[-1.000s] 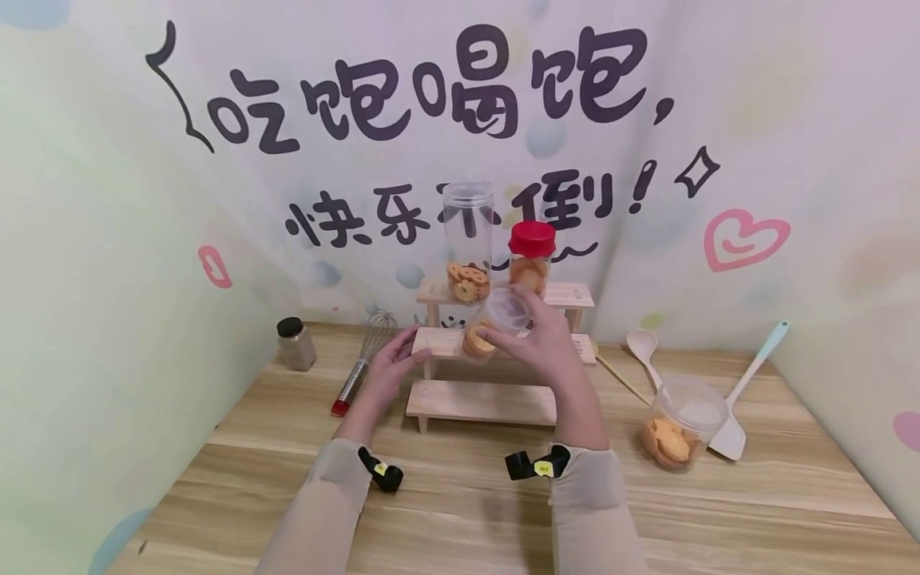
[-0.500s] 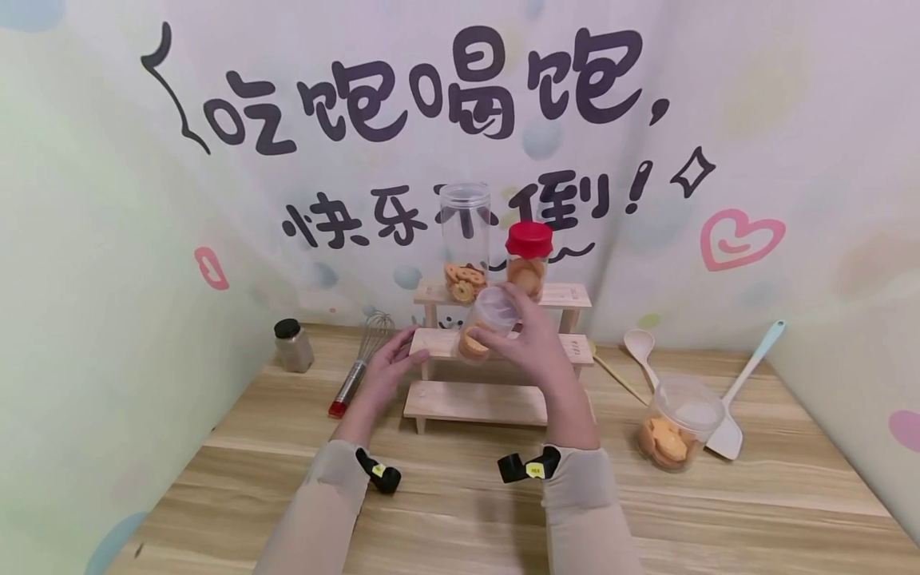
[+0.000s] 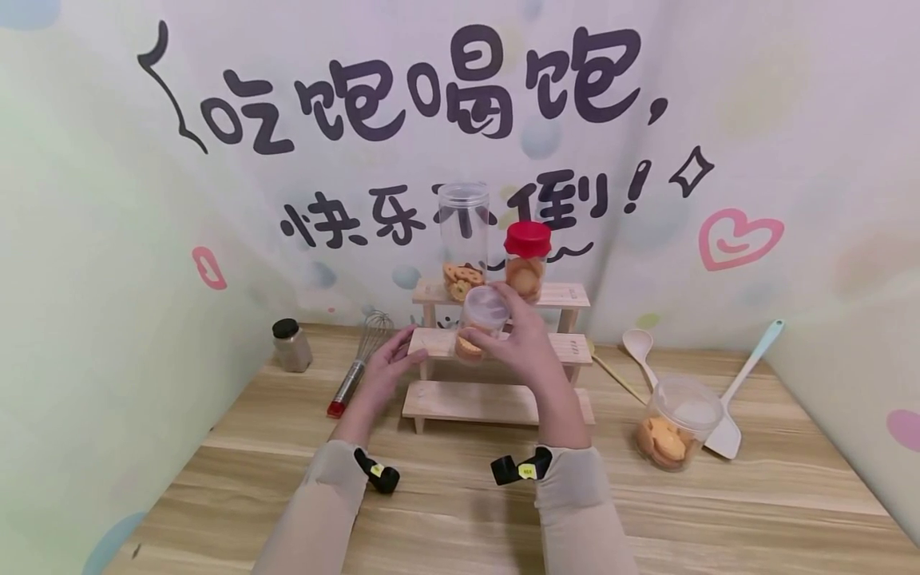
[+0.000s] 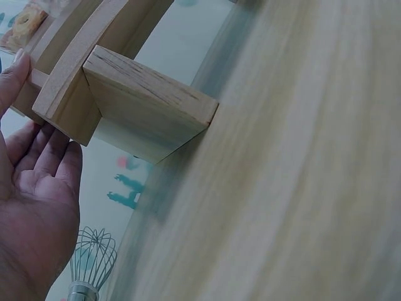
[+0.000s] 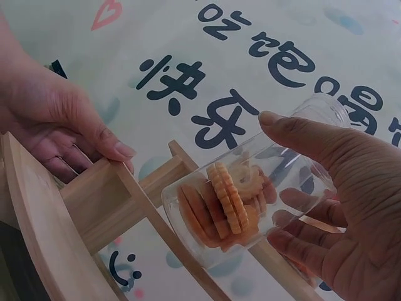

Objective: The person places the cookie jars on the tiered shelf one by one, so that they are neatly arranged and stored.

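My right hand (image 3: pixel 528 339) grips a small clear jar (image 3: pixel 485 305) around its side, with several round biscuits (image 5: pixel 229 204) in the bottom. The jar is close over the middle tier of a three-tier wooden stand (image 3: pixel 470 402), slightly tilted in the head view. At the left end of that tier, my left hand (image 3: pixel 390 363) holds the board, its thumb on the edge and its fingers beneath, as the left wrist view shows. On the top tier stand a tall clear jar (image 3: pixel 463 231) of biscuits and a red-lidded jar (image 3: pixel 527 263) of biscuits.
A whisk (image 3: pixel 357 363) and a black-capped jar (image 3: pixel 291 346) are left of the stand. To its right lie a spoon (image 3: pixel 638 345), a thin wooden stick (image 3: pixel 620 375), a spatula (image 3: pixel 724 435) and a wide clear jar (image 3: pixel 676 419) of biscuits. A printed cloth hangs behind.
My right hand has carried the small jar a little to the left over the middle tier, and the jar has come more upright. My left hand has stayed at the stand's left end.
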{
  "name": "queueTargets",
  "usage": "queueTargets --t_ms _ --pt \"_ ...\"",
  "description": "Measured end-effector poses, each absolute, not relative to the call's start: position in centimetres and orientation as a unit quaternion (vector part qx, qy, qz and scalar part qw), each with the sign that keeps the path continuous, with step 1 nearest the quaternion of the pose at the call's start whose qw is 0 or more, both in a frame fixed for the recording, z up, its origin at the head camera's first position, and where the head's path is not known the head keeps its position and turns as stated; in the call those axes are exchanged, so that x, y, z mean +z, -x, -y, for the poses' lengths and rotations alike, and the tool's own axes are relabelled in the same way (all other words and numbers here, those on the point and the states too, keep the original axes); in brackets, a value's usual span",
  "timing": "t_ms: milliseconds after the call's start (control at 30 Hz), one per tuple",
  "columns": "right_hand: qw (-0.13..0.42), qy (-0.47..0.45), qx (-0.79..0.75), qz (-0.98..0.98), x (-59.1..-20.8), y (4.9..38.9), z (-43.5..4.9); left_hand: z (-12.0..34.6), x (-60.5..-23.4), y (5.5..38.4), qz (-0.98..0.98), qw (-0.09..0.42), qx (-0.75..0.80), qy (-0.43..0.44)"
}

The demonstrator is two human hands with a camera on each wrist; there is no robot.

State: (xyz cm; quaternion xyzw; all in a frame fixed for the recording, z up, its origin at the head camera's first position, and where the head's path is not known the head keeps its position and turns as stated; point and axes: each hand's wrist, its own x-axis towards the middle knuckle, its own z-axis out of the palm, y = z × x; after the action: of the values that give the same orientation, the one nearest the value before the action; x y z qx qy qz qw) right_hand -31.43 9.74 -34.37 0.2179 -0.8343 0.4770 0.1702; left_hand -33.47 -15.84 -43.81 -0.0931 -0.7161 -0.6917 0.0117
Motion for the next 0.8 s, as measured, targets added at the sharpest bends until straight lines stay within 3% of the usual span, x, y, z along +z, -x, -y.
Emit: queueTargets --t_ms 367,800 --pt "0.17 -0.27 0.479 0.818 -34.8 31.5 -8.5 15.8 -45.1 34.3 0.707 0.032 -0.699 0.102" --pt "0.164 -0.259 0.482 0.821 -34.9 31.4 -8.1 15.9 -45.3 34.4 0.714 0.037 -0.69 0.109"
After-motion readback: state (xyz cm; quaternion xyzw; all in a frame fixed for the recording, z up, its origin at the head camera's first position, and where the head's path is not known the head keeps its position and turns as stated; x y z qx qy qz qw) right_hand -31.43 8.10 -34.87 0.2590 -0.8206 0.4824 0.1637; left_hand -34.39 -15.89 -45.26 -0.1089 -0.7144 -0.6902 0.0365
